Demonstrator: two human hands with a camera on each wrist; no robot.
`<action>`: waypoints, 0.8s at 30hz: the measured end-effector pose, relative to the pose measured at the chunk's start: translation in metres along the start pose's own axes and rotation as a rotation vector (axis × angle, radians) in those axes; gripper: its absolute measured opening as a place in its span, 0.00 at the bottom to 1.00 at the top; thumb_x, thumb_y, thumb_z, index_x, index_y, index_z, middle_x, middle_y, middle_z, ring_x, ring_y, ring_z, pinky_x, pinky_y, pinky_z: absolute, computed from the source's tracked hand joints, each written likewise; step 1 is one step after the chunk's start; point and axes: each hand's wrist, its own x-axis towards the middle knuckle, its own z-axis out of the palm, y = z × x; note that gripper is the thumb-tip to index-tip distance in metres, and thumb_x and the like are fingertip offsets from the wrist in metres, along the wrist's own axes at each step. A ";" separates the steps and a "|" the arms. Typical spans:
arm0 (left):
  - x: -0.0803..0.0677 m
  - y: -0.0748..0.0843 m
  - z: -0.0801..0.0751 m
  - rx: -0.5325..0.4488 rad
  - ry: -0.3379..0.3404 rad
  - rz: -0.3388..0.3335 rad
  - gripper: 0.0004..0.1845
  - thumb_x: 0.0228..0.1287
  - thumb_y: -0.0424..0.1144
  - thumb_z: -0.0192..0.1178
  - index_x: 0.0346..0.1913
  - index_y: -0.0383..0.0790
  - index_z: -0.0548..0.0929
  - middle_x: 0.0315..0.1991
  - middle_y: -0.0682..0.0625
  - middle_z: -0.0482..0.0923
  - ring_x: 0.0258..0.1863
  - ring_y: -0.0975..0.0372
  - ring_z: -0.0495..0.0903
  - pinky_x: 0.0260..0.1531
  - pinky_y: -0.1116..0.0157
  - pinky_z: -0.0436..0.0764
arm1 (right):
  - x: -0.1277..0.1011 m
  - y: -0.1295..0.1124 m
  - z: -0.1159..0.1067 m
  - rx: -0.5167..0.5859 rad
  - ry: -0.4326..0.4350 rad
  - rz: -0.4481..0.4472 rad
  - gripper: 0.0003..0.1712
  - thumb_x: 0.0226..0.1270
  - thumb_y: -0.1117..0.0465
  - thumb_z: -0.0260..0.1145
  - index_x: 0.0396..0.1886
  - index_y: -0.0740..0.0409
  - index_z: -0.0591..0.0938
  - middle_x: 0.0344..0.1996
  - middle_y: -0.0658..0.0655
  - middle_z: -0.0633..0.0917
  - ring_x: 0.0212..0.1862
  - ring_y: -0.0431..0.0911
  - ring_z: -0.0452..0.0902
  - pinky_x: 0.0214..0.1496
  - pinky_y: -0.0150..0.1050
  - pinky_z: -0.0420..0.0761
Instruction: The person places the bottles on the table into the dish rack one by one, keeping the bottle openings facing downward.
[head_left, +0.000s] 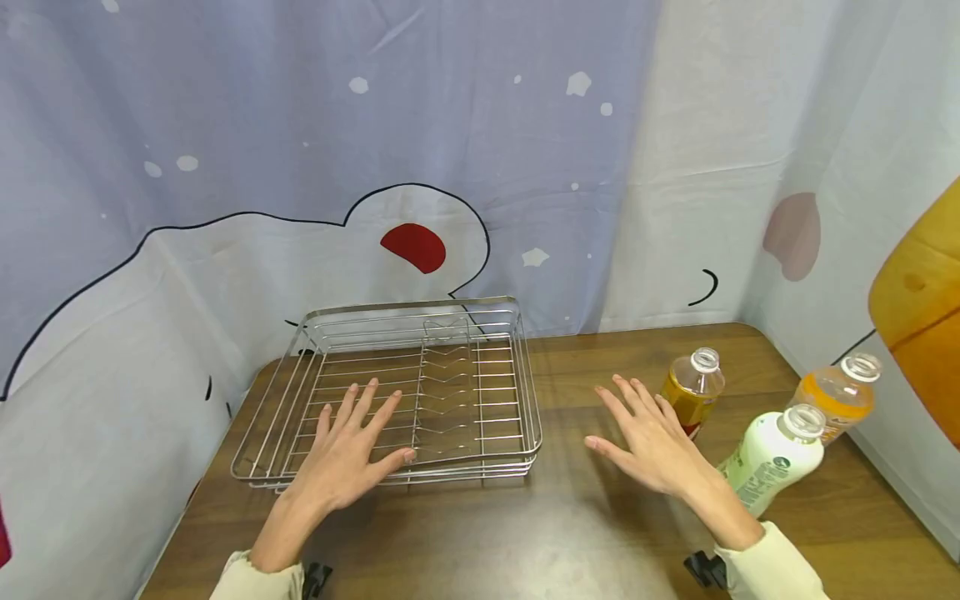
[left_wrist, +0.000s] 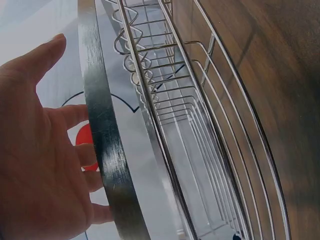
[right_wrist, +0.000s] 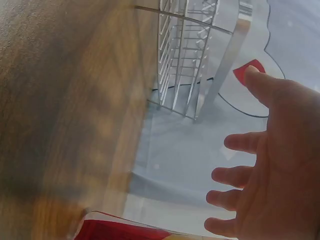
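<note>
A steel wire dish rack [head_left: 525, 367] sits on the wooden table [head_left: 570, 533] at the back left. My left hand [head_left: 348, 454] hovers flat over the rack's near half, fingers spread, holding nothing. In the left wrist view the palm [left_wrist: 35, 165] lies beside the rack's rim [left_wrist: 107, 150]. My right hand [head_left: 648, 442] floats open above the table to the rack's right, fingers straight; the right wrist view shows its fingers [right_wrist: 240, 175] spread, with the rack [right_wrist: 187, 65] beyond. Just right of this hand stand three bottles.
An amber bottle [head_left: 693, 387], a white bottle with a green label [head_left: 772, 458] and an orange bottle [head_left: 840, 396] stand uncapped at the table's right. A printed cloth [head_left: 450, 167] hangs behind and at both sides. The table's front edge is near my sleeves.
</note>
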 end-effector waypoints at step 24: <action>-0.019 -0.007 -0.058 0.026 0.091 -0.025 0.45 0.65 0.65 0.58 0.76 0.42 0.60 0.74 0.32 0.55 0.73 0.37 0.49 0.65 0.32 0.48 | -0.017 -0.003 -0.100 -0.108 0.282 -0.088 0.40 0.60 0.44 0.72 0.66 0.60 0.72 0.68 0.68 0.67 0.68 0.67 0.60 0.66 0.69 0.54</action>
